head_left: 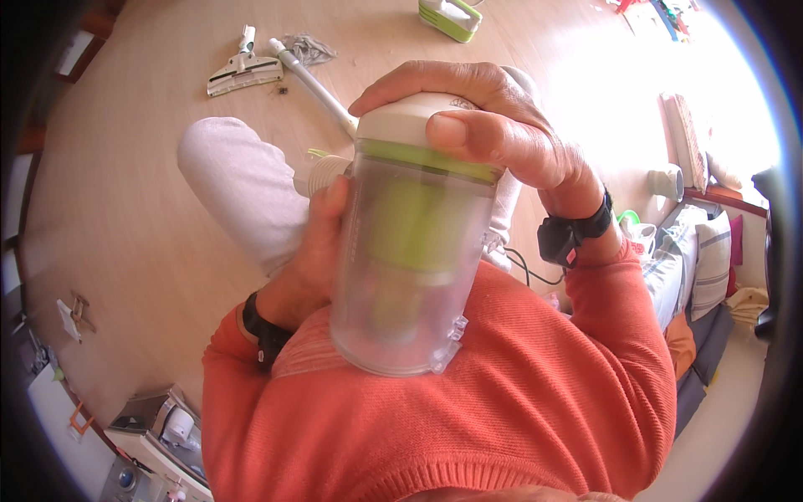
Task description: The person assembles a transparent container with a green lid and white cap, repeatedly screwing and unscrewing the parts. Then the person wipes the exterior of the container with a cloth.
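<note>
Before the front of a red sweater (468,402), a clear canister (410,276) is held up at a slight tilt between both hands, its lid end turned away from the body. The right hand (531,134) is clamped over the white lid (397,117), thumb on the near side and a finger stretched across the top. The left hand (314,255) presses on the canister's left side with its thumb; its other fingers are hidden, so their exact hold cannot be told. A green ring (422,157) runs just under the lid, and a blurred green part shows through the wall. Near the left thumb, a ribbed white piece (328,173) sticks out to the left. Each wrist wears a black band. Beyond, on the wooden floor (125,192), lie a white floor head (242,75), a pale tube (316,88) and a grey cloth (311,50) by the tube's far end. Farther off is a green-and-white box (449,18). To the right, a striped cushion (711,263) leans by other soft things.
</note>
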Demonstrator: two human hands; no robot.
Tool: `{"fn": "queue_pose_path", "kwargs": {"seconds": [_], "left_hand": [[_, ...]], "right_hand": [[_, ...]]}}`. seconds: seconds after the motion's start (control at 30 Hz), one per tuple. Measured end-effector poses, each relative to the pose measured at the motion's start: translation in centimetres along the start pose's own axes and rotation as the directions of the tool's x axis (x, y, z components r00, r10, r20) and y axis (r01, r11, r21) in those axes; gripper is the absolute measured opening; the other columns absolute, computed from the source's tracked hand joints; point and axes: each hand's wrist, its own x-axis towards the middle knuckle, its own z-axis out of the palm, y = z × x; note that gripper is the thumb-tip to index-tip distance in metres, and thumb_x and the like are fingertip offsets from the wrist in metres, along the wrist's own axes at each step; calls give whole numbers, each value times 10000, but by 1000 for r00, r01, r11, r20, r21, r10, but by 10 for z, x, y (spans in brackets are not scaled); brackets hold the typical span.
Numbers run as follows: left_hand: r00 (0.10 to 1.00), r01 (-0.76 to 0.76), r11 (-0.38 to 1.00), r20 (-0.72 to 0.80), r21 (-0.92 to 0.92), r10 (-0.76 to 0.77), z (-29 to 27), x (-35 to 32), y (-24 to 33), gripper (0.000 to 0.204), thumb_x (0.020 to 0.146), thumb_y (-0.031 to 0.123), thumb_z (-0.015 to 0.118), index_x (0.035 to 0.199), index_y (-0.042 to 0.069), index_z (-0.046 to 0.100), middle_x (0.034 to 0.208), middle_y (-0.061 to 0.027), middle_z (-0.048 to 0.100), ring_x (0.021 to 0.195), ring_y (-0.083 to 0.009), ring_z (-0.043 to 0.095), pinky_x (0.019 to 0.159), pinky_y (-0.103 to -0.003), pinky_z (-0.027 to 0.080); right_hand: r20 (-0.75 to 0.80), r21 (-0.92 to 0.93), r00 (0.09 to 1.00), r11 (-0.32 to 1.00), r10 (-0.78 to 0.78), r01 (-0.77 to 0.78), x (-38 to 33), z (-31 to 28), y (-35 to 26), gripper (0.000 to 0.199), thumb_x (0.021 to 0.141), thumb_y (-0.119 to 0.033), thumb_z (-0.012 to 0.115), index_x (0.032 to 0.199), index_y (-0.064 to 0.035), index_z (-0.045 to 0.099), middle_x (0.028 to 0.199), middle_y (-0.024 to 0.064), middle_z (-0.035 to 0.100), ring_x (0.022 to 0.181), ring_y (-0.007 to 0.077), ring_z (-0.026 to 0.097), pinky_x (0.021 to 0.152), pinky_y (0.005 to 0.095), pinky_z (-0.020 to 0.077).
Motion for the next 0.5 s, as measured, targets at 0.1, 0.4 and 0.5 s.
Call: {"fn": "queue_pose_path", "kwargs": {"seconds": [0.1, 0.4, 0.5], "left_hand": [[1000, -17, 998, -13, 59, 18, 0, -4, -1, 775, 987, 641, 562, 1480, 55, 446, 1348, -76, 597, 1190, -158, 597, 982, -322, 530], [996, 8, 997, 88, -76, -2, 6, 5, -2, 754, 1000, 618, 553, 1482, 50, 434, 1345, -73, 591, 1203, -157, 589, 1003, -325, 518], [999, -21, 997, -22, 73, 23, 14, 3, -1, 730, 1013, 593, 547, 1484, 47, 428, 1349, -75, 586, 1222, -154, 578, 1030, -324, 499]], "right_hand": [[78, 33, 996, 999, -35, 32, 7, -3, -2, 690, 785, -492, 573, 1236, 16, 692, 1120, 198, 729, 1066, 295, 702, 971, 371, 521], [233, 13, 955, 983, -183, 185, 16, -17, 14, 504, 931, -319, 535, 1278, 33, 640, 1186, 226, 682, 1129, 316, 656, 984, 379, 496], [272, 92, 937, 975, -219, 201, 21, -18, 19, 520, 936, -338, 518, 1288, 25, 640, 1209, 210, 676, 1136, 306, 651, 986, 384, 494]]}}
